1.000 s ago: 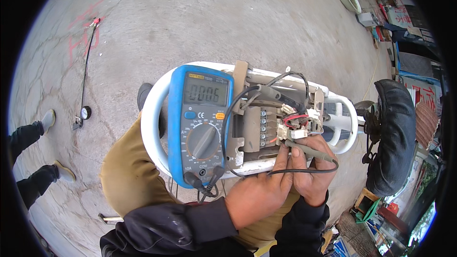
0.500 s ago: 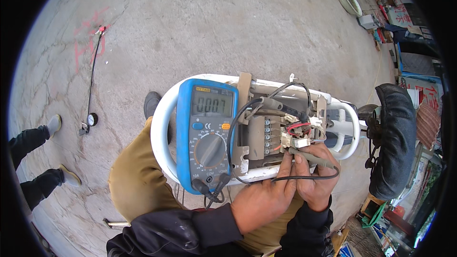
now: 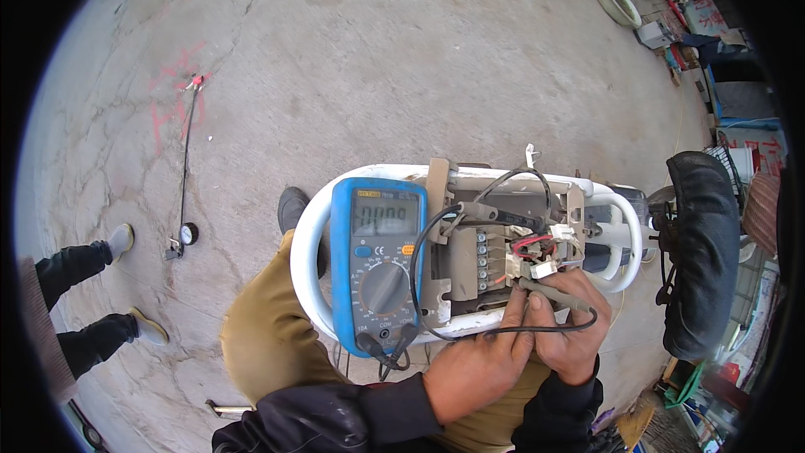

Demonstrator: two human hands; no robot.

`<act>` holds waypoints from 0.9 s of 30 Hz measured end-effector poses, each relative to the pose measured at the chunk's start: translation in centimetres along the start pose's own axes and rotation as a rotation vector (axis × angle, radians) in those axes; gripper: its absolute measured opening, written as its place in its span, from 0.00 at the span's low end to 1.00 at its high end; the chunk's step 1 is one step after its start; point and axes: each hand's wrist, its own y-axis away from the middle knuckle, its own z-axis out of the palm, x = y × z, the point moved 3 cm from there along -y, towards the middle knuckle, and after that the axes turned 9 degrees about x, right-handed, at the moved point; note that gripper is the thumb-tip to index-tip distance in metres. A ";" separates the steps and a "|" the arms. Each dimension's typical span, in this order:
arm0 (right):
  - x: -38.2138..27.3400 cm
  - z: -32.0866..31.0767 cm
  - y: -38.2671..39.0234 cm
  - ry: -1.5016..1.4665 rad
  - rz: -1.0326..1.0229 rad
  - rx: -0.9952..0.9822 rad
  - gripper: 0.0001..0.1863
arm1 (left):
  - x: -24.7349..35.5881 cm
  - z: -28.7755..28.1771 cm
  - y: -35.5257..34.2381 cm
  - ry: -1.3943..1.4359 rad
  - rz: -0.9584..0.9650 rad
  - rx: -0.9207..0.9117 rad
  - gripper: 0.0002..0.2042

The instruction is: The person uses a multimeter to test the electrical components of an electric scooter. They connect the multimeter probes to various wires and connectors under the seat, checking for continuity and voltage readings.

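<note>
"As a white tubular frame (image 3: 369, 172) stretches crosswise, which way does the test probe (image 3: 555, 294) point?"

"Up and left, its long axis slanting gently, at the frame's near side. The right hand (image 3: 574, 337) pinches it; the left hand (image 3: 476, 374) reaches beside its front end, any grip there hidden."

"The count?"

"One blue multimeter (image 3: 355, 281), display end away from the wearer; two black plugs (image 3: 406, 337) in its lower end; five screws (image 3: 481, 262) on one terminal block (image 3: 464, 264)."

"The setting?"

"Cracked concrete floor (image 3: 402, 92) with red markings (image 3: 172, 113); one dial gauge (image 3: 189, 233) and a bystander's two shoes (image 3: 149, 327) at left; clutter at right."
</note>
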 end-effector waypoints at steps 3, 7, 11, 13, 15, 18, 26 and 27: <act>0.1 -0.1 -0.1 -0.011 -0.025 0.011 0.14 | 0.0 -0.1 0.0 0.009 -0.011 -0.013 0.24; 0.2 -0.1 -0.2 -0.007 -0.027 0.004 0.14 | 0.2 -0.1 0.1 0.027 -0.045 -0.070 0.26; 0.2 -0.2 -0.4 -0.013 -0.026 -0.021 0.14 | 0.3 -0.1 0.0 0.011 -0.050 -0.093 0.28; 0.1 -0.3 -0.6 -0.017 -0.020 -0.037 0.14 | 0.3 -0.1 0.0 0.029 -0.059 -0.082 0.27; 0.1 -0.6 -0.8 0.007 -0.017 -0.065 0.14 | 0.2 -0.1 0.0 0.038 -0.063 -0.083 0.26; 0.3 -0.6 -0.9 0.003 -0.010 -0.078 0.15 | 0.3 -0.1 0.2 0.006 -0.052 -0.127 0.24; 1.0 -0.7 -0.6 0.033 -0.048 -0.087 0.14 | 0.3 0.0 0.2 -0.021 -0.064 -0.098 0.27; 1.0 -0.7 -0.6 0.033 -0.052 -0.080 0.14 | 0.2 0.0 0.1 -0.022 -0.063 -0.077 0.27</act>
